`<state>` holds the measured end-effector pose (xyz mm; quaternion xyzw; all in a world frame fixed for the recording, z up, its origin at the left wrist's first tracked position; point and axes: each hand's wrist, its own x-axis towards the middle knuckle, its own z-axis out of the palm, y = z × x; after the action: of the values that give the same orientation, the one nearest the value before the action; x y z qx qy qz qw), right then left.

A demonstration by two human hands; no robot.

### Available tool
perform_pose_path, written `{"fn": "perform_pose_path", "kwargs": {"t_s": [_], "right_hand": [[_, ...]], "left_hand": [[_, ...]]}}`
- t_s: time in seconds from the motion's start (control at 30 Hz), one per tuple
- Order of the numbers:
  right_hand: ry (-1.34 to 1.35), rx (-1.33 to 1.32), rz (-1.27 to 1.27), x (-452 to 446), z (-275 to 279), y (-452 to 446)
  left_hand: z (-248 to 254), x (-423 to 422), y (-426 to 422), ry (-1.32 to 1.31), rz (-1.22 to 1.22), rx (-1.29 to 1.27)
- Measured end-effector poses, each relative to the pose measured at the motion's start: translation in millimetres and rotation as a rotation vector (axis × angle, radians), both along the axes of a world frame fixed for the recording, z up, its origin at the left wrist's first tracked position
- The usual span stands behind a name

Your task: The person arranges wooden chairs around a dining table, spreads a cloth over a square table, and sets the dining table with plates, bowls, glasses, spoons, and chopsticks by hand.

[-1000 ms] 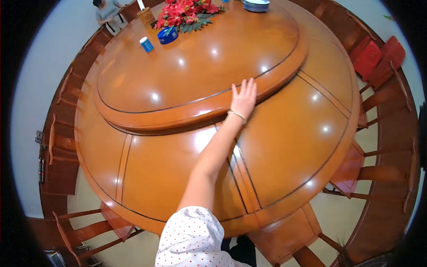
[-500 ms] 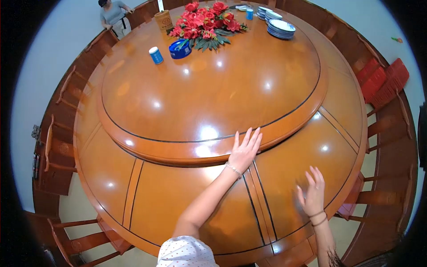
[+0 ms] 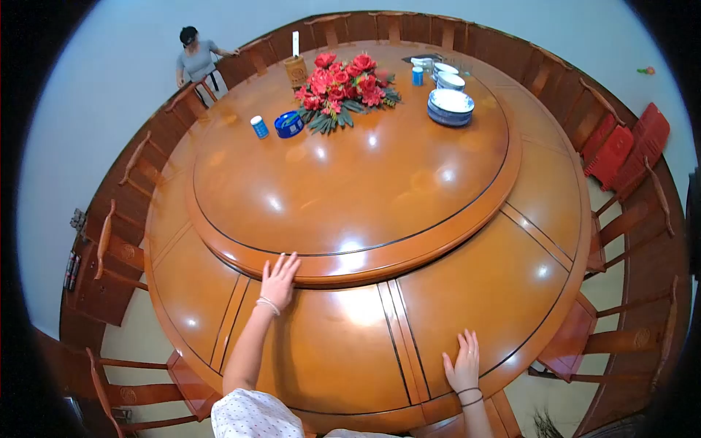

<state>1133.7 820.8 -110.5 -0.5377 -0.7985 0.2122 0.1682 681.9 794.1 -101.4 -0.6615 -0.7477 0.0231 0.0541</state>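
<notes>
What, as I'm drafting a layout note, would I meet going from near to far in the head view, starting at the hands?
Right hand → left hand at the near rim of the turntable → front plate stack → blue tin → far-side chairs.

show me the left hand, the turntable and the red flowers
Left hand (image 3: 278, 283), head view, back of the hand.
Turntable (image 3: 350, 193), head view, bare top.
Red flowers (image 3: 336, 92), head view, a central bloom.

Round wooden table (image 3: 467, 292), raised turntable (image 3: 336, 197) on top: plate stack (image 3: 450, 111), red flowers (image 3: 337, 86), blue container (image 3: 289, 126), small canister (image 3: 260, 128).
</notes>
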Motion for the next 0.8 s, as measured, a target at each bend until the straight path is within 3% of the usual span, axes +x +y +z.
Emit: {"fn": "perform_pose_path", "kwargs": {"t_s": [0.07, 0.13, 0.23, 0.37, 0.53, 0.8], "right_hand": [[-0.017, 0.013, -0.047, 29, -16, -10], [-0.141, 0.062, -0.067, 45, -21, -13], [-0.152, 0.121, -0.092, 50, -25, -13], [-0.058, 0.157, -0.145, 61, -41, -8], [-0.037, 0.245, -0.135, 75, -58, -3], [-0.032, 0.282, -0.159, 79, -66, -2]], "left_hand": [[-5, -9, -13, 0.067, 0.078, -0.044], [6, 1, -21, 0.102, 0.407, -0.250], [21, 42, -29, 0.030, 0.510, -0.415], [5, 94, -24, -0.065, 0.330, -0.198], [8, 161, -14, -0.046, 0.158, -0.204], [16, 162, 40, 0.031, 0.008, -0.195]]}}
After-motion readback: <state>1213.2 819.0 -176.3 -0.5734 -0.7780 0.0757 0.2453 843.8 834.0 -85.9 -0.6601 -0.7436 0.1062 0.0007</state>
